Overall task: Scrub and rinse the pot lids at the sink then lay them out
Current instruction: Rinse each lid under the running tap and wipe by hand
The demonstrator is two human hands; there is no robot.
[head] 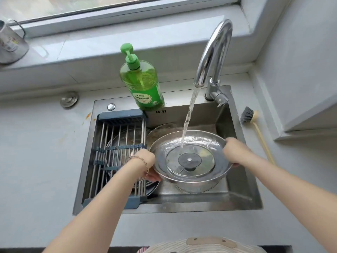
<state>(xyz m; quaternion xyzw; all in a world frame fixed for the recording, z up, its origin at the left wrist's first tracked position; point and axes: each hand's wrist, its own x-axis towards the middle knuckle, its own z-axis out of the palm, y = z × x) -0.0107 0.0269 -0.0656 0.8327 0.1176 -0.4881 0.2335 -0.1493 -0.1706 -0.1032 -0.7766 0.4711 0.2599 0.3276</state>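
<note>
**Pot lid** [190,159]: round, steel rim with a glass centre, so it has no long axis. It is held above the right half of the sink [237,198], hollow inner face up, the dark centre fixing with its screw showing. It is nearly level, the near rim a little lower.

**Left hand** [145,159]: grips the lid's left rim, fingers curled beneath.

**Right hand** [235,150]: grips the right rim, opposite the left hand, thumb over the edge.

**Water stream** [189,114]: falls from the chrome tap [213,50] onto the far part of the lid's inner face.

**Steel vessel** [195,188]: in the basin right under the lid, possibly a bowl; mostly hidden.

**Second glass lid** [164,130]: near the sink's back wall, behind the held lid.

**Drying rack** [116,147]: steel bars and blue ends, spanning the sink's left half, with round ware beneath.

**Green detergent bottle** [144,83]: upright on the sink's back rim.

**Dish brush** [247,115]: lies on the counter beside the sink's right edge.

**Metal mug** [11,44]: stands on the window ledge, far left.
</note>
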